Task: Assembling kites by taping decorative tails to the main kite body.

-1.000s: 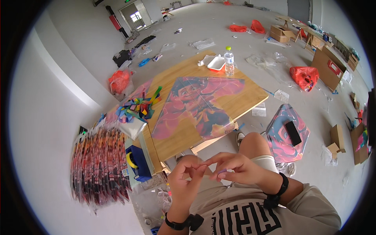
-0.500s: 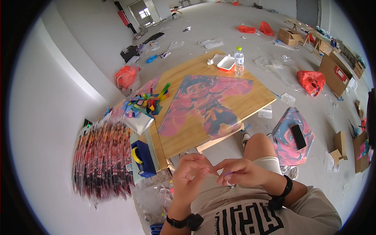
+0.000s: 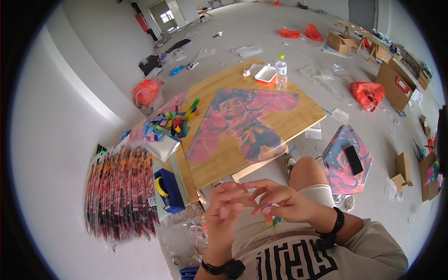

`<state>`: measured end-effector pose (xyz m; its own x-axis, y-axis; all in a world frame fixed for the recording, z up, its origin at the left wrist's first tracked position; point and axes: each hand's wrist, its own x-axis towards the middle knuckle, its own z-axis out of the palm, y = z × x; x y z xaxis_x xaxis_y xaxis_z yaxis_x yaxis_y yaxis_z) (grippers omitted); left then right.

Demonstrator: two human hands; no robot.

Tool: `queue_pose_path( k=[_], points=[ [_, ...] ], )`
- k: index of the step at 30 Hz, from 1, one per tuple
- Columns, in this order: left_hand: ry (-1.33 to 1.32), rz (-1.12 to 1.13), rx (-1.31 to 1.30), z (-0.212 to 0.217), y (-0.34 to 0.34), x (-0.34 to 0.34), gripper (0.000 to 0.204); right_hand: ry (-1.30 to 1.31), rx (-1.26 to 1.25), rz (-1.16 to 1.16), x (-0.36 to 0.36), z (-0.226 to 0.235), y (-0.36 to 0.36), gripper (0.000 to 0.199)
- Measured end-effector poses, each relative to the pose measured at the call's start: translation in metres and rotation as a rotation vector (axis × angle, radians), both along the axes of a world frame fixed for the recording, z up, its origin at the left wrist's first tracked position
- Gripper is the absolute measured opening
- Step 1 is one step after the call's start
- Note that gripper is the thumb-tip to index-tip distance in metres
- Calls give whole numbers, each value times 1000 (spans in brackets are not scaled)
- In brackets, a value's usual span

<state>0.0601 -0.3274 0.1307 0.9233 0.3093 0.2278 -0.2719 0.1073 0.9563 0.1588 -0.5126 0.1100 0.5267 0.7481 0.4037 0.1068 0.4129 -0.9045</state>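
Note:
In front of my lap my two hands meet near the fingertips. My left hand (image 3: 223, 211) has its fingers bent and spread, the thumb apart from them, and nothing clear shows between them. My right hand (image 3: 287, 201) curls around a narrow multicoloured ribbon (image 3: 270, 221); a purple bit shows at its fingers and a red, yellow and green end hangs below the palm. On the wooden table (image 3: 212, 175) beyond lies a thin kite-shaped sheet (image 3: 247, 123) printed with a cartoon figure. A heap of colourful ribbons (image 3: 170, 123) sits at the table's left.
At the left, a blue tape dispenser (image 3: 171, 193) stands beside a big stack of plastic-wrapped printed sheets (image 3: 120, 193). A water bottle (image 3: 281, 72) and white tray (image 3: 266, 73) are at the far edge. A phone (image 3: 353, 160) rests on a printed surface at right.
My hands have lifted slightly and the fingers have spread. The ribbon's coloured end has come into sight under my right hand. The view has shifted a little.

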Motion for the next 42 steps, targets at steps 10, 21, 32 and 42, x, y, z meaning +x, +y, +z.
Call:
queue_pose_path(
  k=[10,21,32,42],
  points=[
    [-71,157,510,-10,-3,9,36,141,-103,83,-1,-3,-11,20],
    [-129,3,639,-3,10,9,40,-50,-132,66,0,7,-15,22],
    [-20,-22,739,11,8,9,19,-127,-271,11,3,-2,-18,19],
    [23,83,-117,-8,1,1,13,254,-342,-168,4,-13,-14,17]
  ],
)
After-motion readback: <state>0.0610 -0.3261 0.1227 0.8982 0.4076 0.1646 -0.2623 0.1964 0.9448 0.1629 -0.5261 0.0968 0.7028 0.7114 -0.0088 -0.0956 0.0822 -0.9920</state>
